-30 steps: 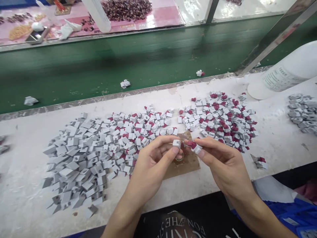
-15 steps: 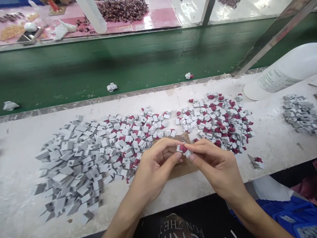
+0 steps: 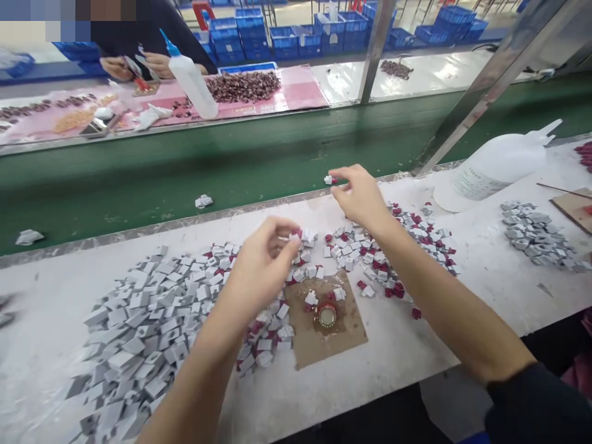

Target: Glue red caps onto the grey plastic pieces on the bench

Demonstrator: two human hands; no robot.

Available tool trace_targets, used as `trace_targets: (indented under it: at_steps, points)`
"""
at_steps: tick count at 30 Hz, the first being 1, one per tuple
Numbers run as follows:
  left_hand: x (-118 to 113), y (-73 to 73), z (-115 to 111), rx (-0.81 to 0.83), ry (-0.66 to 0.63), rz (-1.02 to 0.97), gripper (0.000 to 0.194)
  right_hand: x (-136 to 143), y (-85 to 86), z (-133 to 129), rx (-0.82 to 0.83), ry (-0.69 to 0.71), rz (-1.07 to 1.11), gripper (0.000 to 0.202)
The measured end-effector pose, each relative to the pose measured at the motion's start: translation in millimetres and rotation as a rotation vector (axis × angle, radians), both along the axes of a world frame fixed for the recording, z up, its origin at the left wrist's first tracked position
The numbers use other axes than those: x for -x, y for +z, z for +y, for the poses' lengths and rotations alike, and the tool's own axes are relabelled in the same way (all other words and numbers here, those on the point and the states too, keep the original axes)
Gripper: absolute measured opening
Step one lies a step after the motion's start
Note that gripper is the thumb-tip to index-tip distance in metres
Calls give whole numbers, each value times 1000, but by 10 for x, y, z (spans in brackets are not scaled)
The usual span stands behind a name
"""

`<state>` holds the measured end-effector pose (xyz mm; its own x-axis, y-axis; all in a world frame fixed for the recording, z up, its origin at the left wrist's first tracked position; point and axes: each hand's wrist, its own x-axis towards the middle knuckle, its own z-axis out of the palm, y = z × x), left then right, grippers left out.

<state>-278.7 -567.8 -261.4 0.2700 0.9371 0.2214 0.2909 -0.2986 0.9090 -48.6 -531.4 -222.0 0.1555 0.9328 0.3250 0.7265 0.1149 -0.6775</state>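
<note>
White-maroon pc (image 3: 328,179) is seen on green belt (image 3: 259,179), well beyond brown card (image 3: 305,348); by R hand (image 3: 363,194), thumb & finger are put to it, gripped or let go can't be told. L hand (image 3: 263,259) is curled past card's far-L corner at 2nd pc (image 3: 307,236), hold unclear. Prob. light, stiff; best pinched by flat white sides.

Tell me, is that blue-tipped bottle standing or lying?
Standing: the blue-tipped bottle rests on its base, blue tip up, on the pink sheet.
</note>
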Motion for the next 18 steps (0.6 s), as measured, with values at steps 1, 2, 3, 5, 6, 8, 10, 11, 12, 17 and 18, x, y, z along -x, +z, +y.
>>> trace_targets:
  at_steps: [1,2,3,5,6,8,10,11,12,17,18]
  points:
    - [-80,51,178,-13,40,33,8,3,18,232,-7,-23,-19,48]
    - [-169,93,365,-6,82,79,9,9,31,426,0,-39,-34,46]
    - [-259,124,556,-2,111,106,11,14,43,574,15,-42,-38,40]
    - [-428,156,922,11,153,143,13,16,74,709,50,-33,-25,25]
    - [-504,159,1086,19,164,155,12,9,97,696,64,-26,-9,24]
    - [-641,147,1363,49,168,176,8,-17,145,529,78,-5,40,32]
    - [-774,128,1569,83,150,190,18,-50,176,219,84,30,103,32]
    - [-841,121,1650,99,135,195,25,-66,175,32,90,54,137,31]
    - [-908,117,1717,112,121,199,32,-81,159,-164,101,80,169,30]
    - [-1125,172,1863,123,91,219,39,-148,-141,-1064,191,131,289,47]
    - [-1116,198,1840,113,96,226,40,-165,-236,-1211,193,124,310,49]
